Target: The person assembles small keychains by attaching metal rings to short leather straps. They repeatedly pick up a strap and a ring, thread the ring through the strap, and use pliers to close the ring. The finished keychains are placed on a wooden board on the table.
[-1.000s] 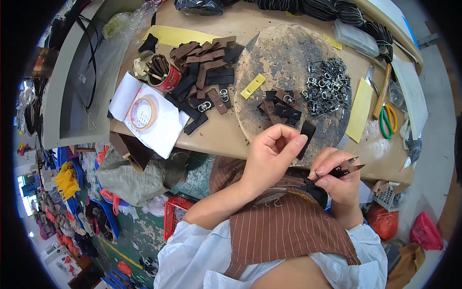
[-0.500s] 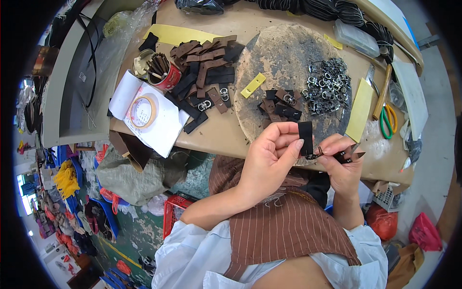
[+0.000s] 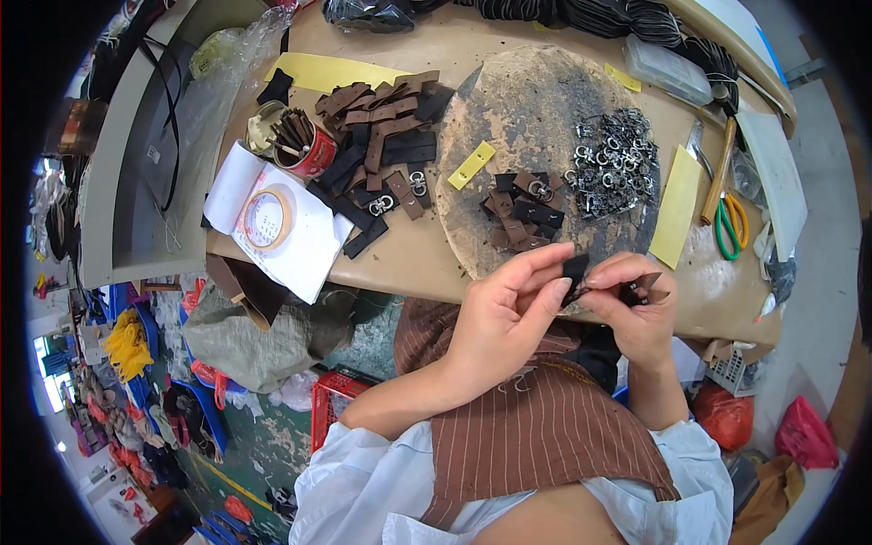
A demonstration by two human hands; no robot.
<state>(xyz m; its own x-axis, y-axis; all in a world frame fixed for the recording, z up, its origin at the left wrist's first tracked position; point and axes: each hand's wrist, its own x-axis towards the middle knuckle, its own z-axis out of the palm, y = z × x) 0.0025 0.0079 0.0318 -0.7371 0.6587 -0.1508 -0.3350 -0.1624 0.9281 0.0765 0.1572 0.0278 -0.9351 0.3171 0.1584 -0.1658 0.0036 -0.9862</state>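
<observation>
My left hand pinches a short black strap piece between thumb and fingers, just over the near edge of a round worn board. My right hand closes on the same piece at its lower end, fingertips meeting the left ones. Small dark strips stick out of the right palm. What lies between the fingertips is mostly hidden. On the board are brown and black strap pieces, some with a metal fitting, and a heap of small metal clasps.
A yellow punched strip lies on the board. More strap pieces are piled left of it, near a red tin of sticks and a notepad with a tape roll. To the right lie a yellow strip, a wooden-handled tool and scissors.
The black strap piece has tipped from upright to a slant, looking shorter. Both hands have drawn closer together, and the right hand has shifted slightly left.
</observation>
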